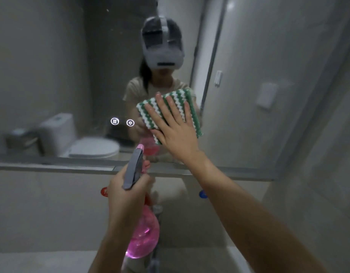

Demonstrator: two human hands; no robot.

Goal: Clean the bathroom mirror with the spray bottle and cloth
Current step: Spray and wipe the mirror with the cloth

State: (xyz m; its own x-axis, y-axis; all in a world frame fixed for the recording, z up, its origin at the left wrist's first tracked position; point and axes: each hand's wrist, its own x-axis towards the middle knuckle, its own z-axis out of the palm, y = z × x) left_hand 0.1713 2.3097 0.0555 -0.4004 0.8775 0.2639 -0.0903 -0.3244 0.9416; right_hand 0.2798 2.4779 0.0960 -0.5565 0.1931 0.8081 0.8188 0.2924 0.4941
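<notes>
Our right hand (175, 133) presses cloth (166, 113) flat on mirror (52, 75), fingers straight | left hand (129, 186) grips upright spray bottle (139, 213), nozzle facing mirror

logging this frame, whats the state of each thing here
cloth: flat against the mirror, under the right hand
right hand: open, fingers straight, pressing the cloth
spray bottle: upright, held off the glass
left hand: gripping the bottle's neck
toilet lid (reflection): down
</notes>
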